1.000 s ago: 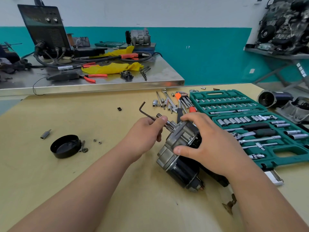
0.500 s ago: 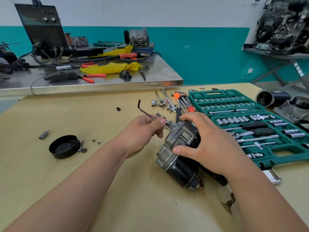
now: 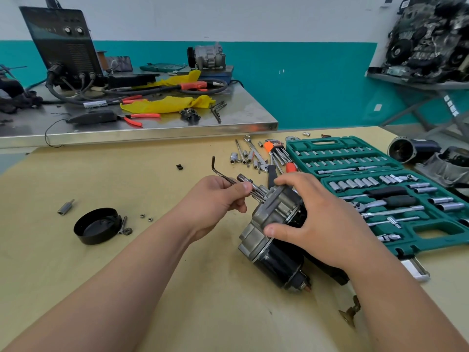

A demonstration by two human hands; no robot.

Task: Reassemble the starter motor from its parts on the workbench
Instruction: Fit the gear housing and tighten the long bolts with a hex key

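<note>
Tan worktop (image 3: 101,179) under both forearms.
Open green socket case (image 3: 406,246) just right of the right hand, rows of sockets and ratchet handles in its trays.
Starter motor (image 3: 276,260) lying tilted on the worktop beneath the right hand: black body toward the wrist, grey metal end up toward the fingers.
Right hand (image 3: 324,224) spread over the grey end, thumb on the near side, fingertips curled over the far edge, gripping it.
Left hand (image 3: 213,201) just left of the motor, thumb and fingers pinching a bent hex key (image 3: 217,171); short leg up and away, long leg aimed at the grey end. Tip hidden, seating impossible to tell.
Black round cap (image 3: 97,226) well left of the left hand, open side up.
Small metal bit (image 3: 65,207) farther left.
Two tiny nuts (image 3: 146,217) between cap and left wrist.
</note>
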